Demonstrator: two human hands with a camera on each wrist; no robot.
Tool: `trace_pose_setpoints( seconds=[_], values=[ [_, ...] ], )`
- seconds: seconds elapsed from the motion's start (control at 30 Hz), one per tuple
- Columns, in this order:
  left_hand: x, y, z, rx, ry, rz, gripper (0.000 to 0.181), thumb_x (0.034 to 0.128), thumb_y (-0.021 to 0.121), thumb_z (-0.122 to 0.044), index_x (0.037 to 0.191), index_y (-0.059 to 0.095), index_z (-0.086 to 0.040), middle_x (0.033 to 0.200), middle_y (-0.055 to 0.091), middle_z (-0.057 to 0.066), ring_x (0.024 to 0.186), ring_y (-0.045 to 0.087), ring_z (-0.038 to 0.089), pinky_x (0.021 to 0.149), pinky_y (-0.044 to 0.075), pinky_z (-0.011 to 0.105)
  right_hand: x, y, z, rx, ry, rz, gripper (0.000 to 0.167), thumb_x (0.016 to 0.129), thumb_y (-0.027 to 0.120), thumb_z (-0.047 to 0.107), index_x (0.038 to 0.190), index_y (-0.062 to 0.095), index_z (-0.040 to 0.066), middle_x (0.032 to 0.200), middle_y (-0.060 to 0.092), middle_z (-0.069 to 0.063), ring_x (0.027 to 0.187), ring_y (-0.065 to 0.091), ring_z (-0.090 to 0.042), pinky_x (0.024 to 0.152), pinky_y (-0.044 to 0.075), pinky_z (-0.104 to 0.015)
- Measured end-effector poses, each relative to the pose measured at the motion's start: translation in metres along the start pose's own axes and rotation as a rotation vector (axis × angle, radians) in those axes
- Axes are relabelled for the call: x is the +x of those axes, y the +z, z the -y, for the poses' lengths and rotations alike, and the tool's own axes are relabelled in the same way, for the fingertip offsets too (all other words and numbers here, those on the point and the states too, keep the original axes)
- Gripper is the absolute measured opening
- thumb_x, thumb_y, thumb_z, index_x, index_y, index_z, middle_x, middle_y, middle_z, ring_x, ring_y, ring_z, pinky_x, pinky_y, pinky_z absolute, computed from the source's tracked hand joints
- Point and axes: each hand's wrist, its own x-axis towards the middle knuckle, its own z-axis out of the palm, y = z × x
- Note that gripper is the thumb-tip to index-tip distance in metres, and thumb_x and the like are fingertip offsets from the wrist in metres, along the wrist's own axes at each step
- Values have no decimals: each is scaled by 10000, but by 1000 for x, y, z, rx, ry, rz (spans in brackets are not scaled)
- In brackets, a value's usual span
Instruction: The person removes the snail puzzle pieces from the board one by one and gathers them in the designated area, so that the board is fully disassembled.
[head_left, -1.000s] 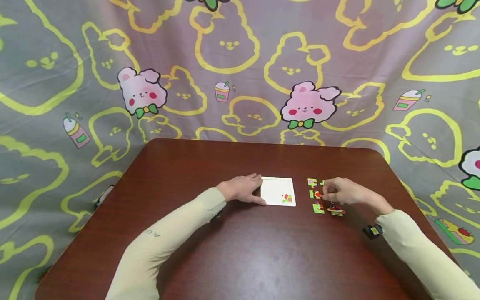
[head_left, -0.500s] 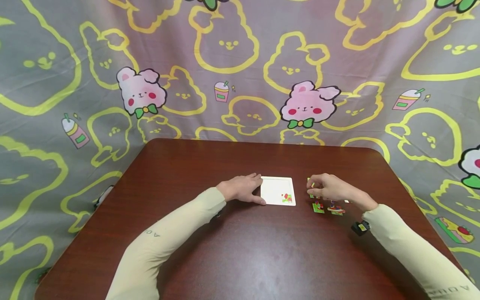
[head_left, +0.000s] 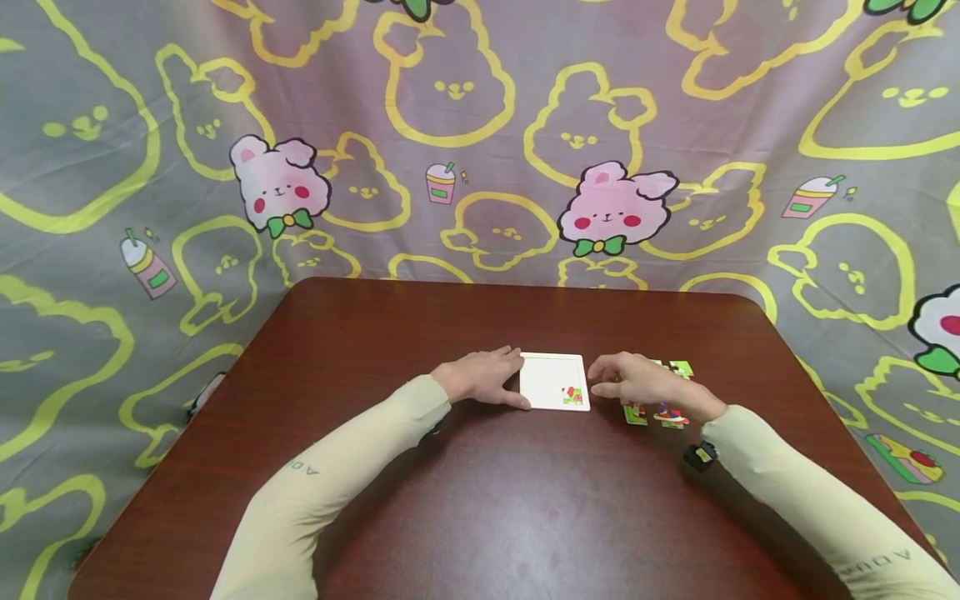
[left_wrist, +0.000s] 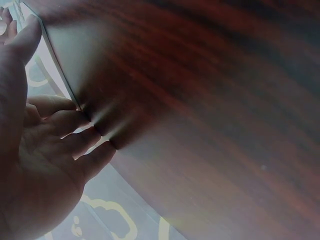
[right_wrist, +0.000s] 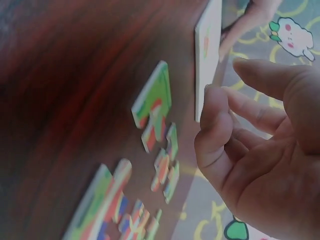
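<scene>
A white puzzle board [head_left: 543,379] lies on the table, with a small coloured patch [head_left: 572,395] of puzzle in its lower right corner. My left hand [head_left: 483,377] rests at the board's left edge, fingers and thumb spread and touching it. Just right of the board hovers my right hand [head_left: 637,383], its thumb and index fingertip apart; the right wrist view shows nothing between them. Beneath and beside it lie several puzzle pieces, among them a green one [head_left: 681,368] and a colourful one [head_left: 670,414]. The right wrist view shows another green piece [right_wrist: 155,95] near the board.
The brown wooden table [head_left: 480,500] extends around the board on every side. Behind it hangs a grey curtain [head_left: 510,167] with yellow outlines and pink rabbits. A small dark device [head_left: 701,455] sits at the right wrist.
My right hand has moved left from above the puzzle pieces towards the board, uncovering pieces on the far right. The left hand has stayed at the board's edge.
</scene>
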Motion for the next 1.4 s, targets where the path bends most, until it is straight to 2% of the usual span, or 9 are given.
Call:
trace_pose_setpoints(
  seconds=[0.4,0.7,1.13,1.4],
  values=[
    [0,0,1,0,-4,5,935,861,513,-738,1529,327,-111,1634,235,103,1519,217,244,1175,325,435,8,16,-1,78,-58,-4,176,904,696,139,1036,647,34,755,671,-48,522,560,-149,503,504,-300],
    [0,-1,1,-3,2,-5,917,861,526,-730,1512,353,-108,1627,251,108,1516,227,254,1174,326,430,14,24,2,17,-64,-39,176,863,742,136,968,634,44,647,633,5,462,528,-99,462,462,-259],
    [-1,1,0,-9,-4,1,932,862,520,-732,1528,333,-108,1631,241,106,1519,217,247,1180,317,427,17,27,10,15,3,-43,144,858,735,95,929,636,18,685,665,1,513,532,-91,476,444,-270],
    [0,1,1,9,5,-9,936,859,516,-739,1522,344,-101,1628,249,112,1515,230,251,1166,338,437,20,26,11,-5,-22,-54,154,846,745,92,898,610,40,698,641,7,553,506,-87,525,429,-253]
  ],
)
